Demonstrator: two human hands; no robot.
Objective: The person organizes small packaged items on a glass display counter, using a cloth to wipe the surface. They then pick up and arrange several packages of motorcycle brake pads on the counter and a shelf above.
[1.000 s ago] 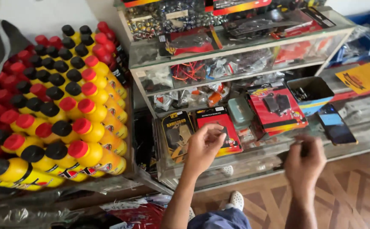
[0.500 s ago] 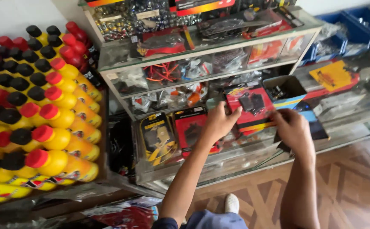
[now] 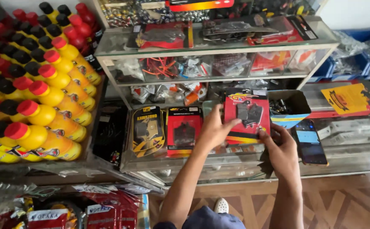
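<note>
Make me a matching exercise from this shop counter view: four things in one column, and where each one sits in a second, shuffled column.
Things
1. red blister pack of brake pads
2. phone
3. yellow bottles with red and black caps
4. small open box of dark parts

Places
A. stacked on the rack at far left
B. lying flat on the glass counter, right of the right hand
C. held between the left hand and the right hand
D. standing on the counter just behind the phone

Pairs: 1-C, 2-B, 3-A, 4-D

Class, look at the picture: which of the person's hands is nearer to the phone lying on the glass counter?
Right. The right hand is just left of the phone; the left hand is farther left, at the red blister pack.
</note>
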